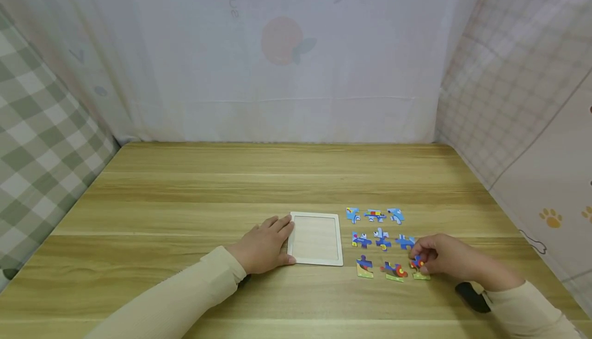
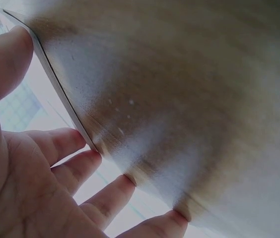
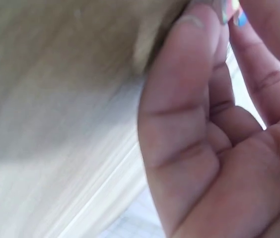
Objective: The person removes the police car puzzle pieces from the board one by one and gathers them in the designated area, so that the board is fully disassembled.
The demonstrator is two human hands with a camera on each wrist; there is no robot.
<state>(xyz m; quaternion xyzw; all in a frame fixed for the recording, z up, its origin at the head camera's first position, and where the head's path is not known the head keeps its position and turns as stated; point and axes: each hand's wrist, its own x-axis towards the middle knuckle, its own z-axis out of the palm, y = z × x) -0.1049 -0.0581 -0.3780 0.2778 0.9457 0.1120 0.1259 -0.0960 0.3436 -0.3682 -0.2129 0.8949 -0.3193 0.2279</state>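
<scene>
A square white-rimmed puzzle tray (image 1: 339, 239) lies flat on the table. My left hand (image 1: 263, 244) rests at its left side, thumb and fingertips spread along that edge; the left wrist view shows the thumb (image 2: 11, 62) touching the tray's side. On the right, my right hand (image 1: 450, 259) pinches a red and blue jigsaw piece (image 1: 418, 262) at the lower right corner of a group of pieces. The fingers hide part of it, and only a colourful sliver shows in the right wrist view. Nearest to that hand otherwise is a blue piece (image 1: 405, 241).
Several loose jigsaw pieces lie in three rows right of the tray, among them a blue one (image 1: 352, 214) at top left and a red and green one (image 1: 394, 271) at the bottom. The wooden table (image 1: 185, 200) ends at a white curtain (image 1: 208, 72).
</scene>
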